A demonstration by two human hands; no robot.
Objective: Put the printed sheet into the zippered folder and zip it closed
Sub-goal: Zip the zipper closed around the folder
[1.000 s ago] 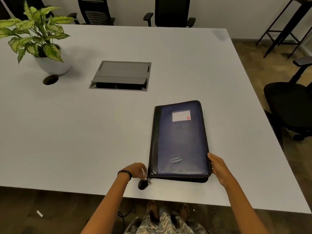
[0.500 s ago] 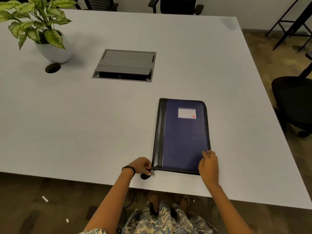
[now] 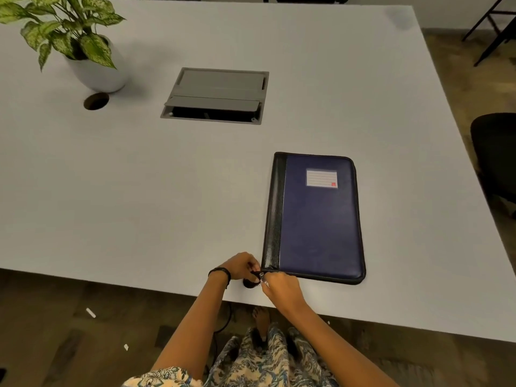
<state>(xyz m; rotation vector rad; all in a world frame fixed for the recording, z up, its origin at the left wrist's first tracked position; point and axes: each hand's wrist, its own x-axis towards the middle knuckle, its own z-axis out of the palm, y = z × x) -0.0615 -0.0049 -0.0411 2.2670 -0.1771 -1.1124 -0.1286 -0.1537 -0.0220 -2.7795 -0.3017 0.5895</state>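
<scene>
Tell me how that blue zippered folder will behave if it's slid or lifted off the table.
The zippered folder lies flat with straight edges, so it probably lifts fairly stiff rather than drooping. Its smooth cover on the smooth table suggests it slides easily when pushed. It looks thin, so likely light; being flat, it cannot roll or tip.

A white table [image 3: 139, 191] is seen, on which a closed blue zippered folder [image 3: 315, 219] lies flat and a potted plant [image 3: 92, 65] stands.

Office meeting room: large white conference table [image 3: 139, 177], recessed cable box [image 3: 215, 96] at 12 o'clock, black office chair [image 3: 497, 157] at 3 o'clock.
</scene>
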